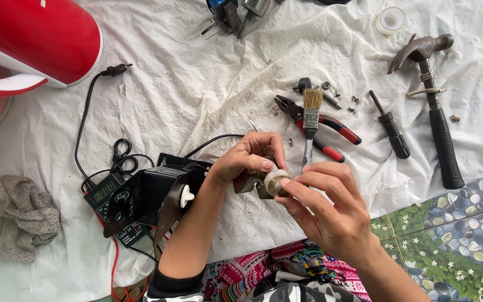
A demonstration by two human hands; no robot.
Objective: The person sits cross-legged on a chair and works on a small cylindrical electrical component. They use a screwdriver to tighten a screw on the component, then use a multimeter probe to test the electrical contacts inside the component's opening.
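Both hands met above the white cloth [208,84] — left hand [250,159] gripped a small metal bracket [248,182], right hand [325,204] pinched a pale round cap [275,182] against it, apparently mid-fitting — careful alignment seemed needed.

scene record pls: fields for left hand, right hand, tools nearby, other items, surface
left hand: grips a small dark metal part
right hand: fingertips on a pale round piece at that part
tools nearby: paintbrush, red-handled pliers, screwdriver, claw hammer
other items: black housing, multimeter, red appliance, tape roll, grey rag
surface: white cloth
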